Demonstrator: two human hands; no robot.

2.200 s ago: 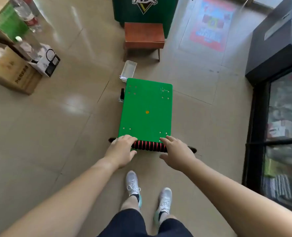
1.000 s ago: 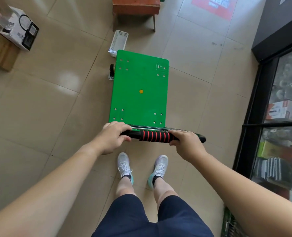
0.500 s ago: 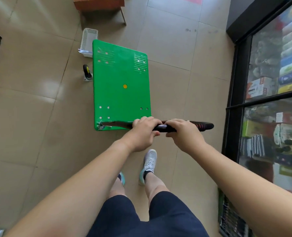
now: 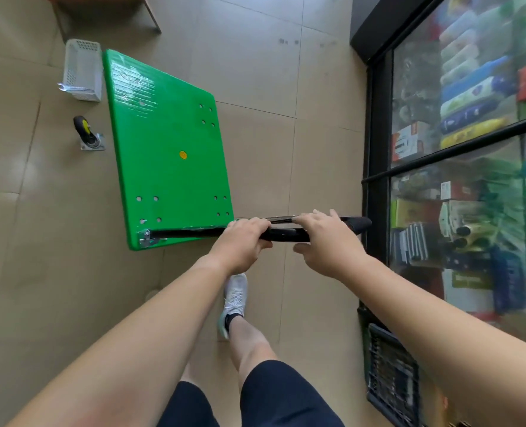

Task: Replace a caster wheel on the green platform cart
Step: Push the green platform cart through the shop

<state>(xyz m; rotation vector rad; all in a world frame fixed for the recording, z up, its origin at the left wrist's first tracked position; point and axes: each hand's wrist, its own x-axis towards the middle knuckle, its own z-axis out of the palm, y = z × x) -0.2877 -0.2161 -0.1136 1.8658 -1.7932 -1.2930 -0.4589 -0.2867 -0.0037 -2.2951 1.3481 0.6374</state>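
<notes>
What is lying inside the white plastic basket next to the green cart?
Inside the white basket only a metal tool end is visible, poking over its near rim. Its mesh walls and the steep viewing angle hide whatever else lies at the bottom.

Loose caster wheel (image 4: 86,131) on the floor (image 4: 39,241) left of the cart (image 4: 169,143), basket (image 4: 82,69) behind it.

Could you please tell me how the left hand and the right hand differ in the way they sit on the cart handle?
The left hand is curled around the handle in a closed grip; the right hand lies over it with fingers spread and thumb free. The left hand sits nearer the green deck; the right hand sits nearer the handle's outer end, by the glass case. Both are bare and touch the same handle.
</notes>
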